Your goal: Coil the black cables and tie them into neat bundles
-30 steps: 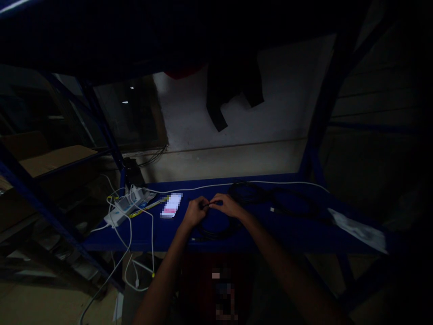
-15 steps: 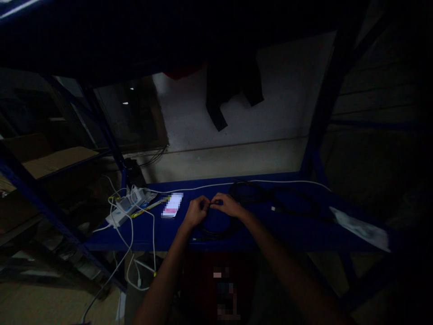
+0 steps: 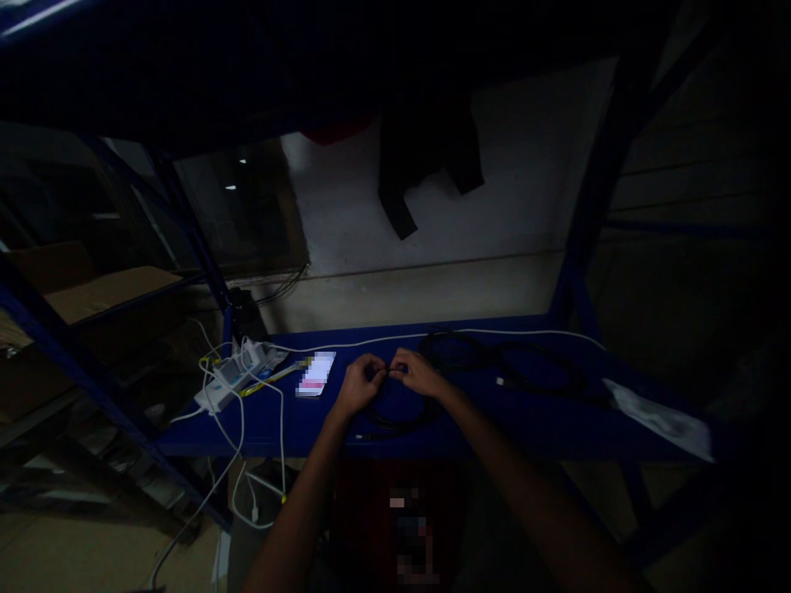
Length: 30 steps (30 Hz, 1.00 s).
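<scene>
My left hand is closed in a pinch at the far side of a coiled black cable lying on the blue shelf. Facing it, my right hand also pinches, its fingertips a small gap from the left ones. Something thin and dark shows between the fingertips, too small and dim to name. The cable's loop passes below both hands, and one pale-tipped plug rests near the front edge. Left of my hands lies a lit phone.
More black cable coils lie to the right, with a light plug. A white power strip with tangled white cords sits at left. A clear plastic bag lies at far right. A white cord runs along the back.
My fingertips have drawn slightly apart, and the gap between the hands is a little wider. The near part of the cable coil has shifted slightly to the right.
</scene>
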Tool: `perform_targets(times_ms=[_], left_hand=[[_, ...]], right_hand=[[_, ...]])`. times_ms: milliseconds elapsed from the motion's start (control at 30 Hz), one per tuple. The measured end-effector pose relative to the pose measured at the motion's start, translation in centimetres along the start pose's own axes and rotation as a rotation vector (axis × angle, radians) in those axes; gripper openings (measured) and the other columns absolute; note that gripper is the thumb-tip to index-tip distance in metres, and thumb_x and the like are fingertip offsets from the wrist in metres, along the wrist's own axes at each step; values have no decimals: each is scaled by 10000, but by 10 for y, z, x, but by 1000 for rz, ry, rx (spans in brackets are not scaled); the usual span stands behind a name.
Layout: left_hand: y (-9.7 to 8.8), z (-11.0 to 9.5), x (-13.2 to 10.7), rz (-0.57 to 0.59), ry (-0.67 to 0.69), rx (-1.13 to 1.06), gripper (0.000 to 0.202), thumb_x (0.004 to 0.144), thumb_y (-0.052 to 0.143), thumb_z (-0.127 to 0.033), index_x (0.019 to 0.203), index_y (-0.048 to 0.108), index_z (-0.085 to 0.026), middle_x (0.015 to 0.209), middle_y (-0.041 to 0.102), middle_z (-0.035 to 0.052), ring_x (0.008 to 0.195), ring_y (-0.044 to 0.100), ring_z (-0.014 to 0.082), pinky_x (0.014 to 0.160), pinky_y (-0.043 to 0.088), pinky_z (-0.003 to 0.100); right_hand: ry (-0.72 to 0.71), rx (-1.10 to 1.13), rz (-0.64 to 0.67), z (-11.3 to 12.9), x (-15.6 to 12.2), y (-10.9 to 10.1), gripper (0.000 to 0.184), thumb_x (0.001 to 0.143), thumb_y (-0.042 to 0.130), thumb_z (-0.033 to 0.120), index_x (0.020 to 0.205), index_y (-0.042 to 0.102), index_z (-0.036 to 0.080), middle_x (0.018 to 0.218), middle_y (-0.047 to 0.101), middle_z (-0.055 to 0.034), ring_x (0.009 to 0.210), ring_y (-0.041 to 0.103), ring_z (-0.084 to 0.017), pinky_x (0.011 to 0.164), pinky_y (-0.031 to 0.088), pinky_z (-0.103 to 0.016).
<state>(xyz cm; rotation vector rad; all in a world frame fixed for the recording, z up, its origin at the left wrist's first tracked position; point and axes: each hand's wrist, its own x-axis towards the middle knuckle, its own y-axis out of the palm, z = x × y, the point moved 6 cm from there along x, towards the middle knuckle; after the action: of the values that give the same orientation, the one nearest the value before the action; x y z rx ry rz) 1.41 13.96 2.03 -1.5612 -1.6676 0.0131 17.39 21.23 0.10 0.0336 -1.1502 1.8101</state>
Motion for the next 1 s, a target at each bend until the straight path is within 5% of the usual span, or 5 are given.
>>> perform_targets(times_ms=[233,500,700,800,1000], left_hand=[[7,-21,-16,323,71,30,95,898,794,-310,927,789,-220,1020,812,52,1040,705,235,1014,475,349],[4,-21,-9,591,-7,163,75,828,834,-270,852,797,-210,867,805,29,789,728,191,776,497,271],[7,-23,-12,557,3,232,18,840,783,-208,836,766,-214,881,786,53,785,715,210,755,501,286],[8,-26,-16,525,21,271,36,848,759,-180,830,744,-207,888,777,82,820,715,239,792,513,313],[8,-34,-27,432,31,311,124,948,616,-166,902,729,-183,933,768,121,845,717,248,806,519,323]], right_hand=[[23,-35,-10,1,1,-3,107,825,705,114,773,736,202,882,666,-30,810,633,-178,733,458,-294],[65,-86,-31,-5,18,4,85,824,756,141,773,752,210,893,687,-33,790,650,-174,700,465,-285],[118,-112,-52,-10,17,2,23,850,813,243,859,796,229,910,742,-53,825,708,-209,745,524,-309],[128,-110,-62,-6,8,-3,191,865,816,268,1048,803,215,1030,763,-98,933,735,-254,853,568,-359],[-6,-137,-262,58,-59,-25,318,998,654,300,1307,702,242,1247,708,-140,1197,657,-331,1081,514,-526]])
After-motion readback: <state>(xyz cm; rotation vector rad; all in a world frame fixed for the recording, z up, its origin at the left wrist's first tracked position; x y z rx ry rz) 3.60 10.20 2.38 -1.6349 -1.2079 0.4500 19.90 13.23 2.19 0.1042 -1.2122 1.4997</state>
